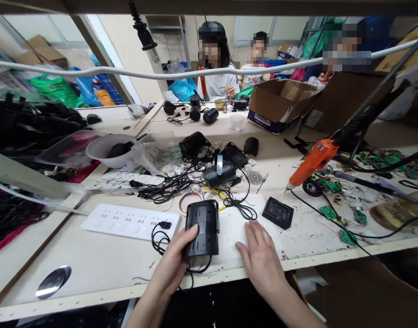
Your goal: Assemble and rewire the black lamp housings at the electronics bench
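Note:
My left hand (177,255) is wrapped around the left side of a black cylindrical housing (202,228) with slots and a side bracket. A black cable trails from the housing's lower end. Flat on the white tabletop to the right lies my right hand (260,250), its fingers stretched out and nothing in it. Just beyond its fingertips is a coil of black cable (245,210). A black rectangular part (277,212) rests to the right of that hand. Behind the held housing sits another black housing with a metal bracket (219,173).
A white power strip (127,221) with one plug lies at the left. An orange electric screwdriver (313,161) hangs at the right near green circuit boards (328,212). Small screws (254,177) are heaped mid-table. Beyond stand a cardboard box (280,102) and several people. A white cable crosses overhead.

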Available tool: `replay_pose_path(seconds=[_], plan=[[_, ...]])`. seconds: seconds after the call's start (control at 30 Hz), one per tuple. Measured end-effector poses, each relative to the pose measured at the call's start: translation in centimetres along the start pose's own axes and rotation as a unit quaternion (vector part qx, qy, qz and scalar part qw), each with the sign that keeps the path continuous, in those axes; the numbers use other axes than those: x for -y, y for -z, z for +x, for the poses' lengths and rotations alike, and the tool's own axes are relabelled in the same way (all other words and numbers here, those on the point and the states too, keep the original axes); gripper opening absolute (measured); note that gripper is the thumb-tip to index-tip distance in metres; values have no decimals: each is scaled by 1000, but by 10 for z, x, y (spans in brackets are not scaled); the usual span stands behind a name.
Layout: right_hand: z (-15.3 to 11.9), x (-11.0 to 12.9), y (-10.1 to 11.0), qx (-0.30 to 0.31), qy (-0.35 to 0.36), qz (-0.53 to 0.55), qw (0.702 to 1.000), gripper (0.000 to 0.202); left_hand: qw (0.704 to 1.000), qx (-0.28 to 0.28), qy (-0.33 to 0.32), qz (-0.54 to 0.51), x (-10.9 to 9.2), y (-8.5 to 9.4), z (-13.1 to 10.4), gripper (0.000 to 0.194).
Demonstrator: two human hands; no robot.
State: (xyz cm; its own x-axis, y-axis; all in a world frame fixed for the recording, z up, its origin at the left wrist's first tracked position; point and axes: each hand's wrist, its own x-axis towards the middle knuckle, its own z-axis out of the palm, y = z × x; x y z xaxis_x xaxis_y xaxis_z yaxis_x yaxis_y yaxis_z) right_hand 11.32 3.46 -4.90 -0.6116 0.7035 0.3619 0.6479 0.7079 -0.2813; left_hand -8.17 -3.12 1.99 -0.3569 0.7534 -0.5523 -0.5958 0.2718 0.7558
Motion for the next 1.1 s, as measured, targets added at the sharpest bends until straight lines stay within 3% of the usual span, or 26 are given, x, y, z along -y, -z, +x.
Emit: replay_pose_path(seconds=[0.13,0.17,0.3,0.47,0.63,0.77,0.93,1.1], plan=[[-5,8,6,73,143,92,983,48,1000,3,-1,15,4,-5,2,56],[-6,8,6,86,149,90,981,47,1000,9,0,22,6,-7,2,57],[-10,-5,6,21,14,-8,1000,48,998,25,4,60,12,-18,2,58],[-17,-17,22,50,173,61,982,40,987,9,-26,157,16,-29,3,58],[-5,-44,40,-76,22,45,996,24,957,-32,-75,278,17,-36,4,46],[-6,-45,33,-65,23,14,998,24,936,-51,-106,333,19,-37,6,49],[-23,-26,12,-54,37,-21,998,29,936,-53,-114,328,22,-35,6,52],[-26,-26,14,-23,34,-4,999,30,921,-73,-136,357,26,-31,8,62]])
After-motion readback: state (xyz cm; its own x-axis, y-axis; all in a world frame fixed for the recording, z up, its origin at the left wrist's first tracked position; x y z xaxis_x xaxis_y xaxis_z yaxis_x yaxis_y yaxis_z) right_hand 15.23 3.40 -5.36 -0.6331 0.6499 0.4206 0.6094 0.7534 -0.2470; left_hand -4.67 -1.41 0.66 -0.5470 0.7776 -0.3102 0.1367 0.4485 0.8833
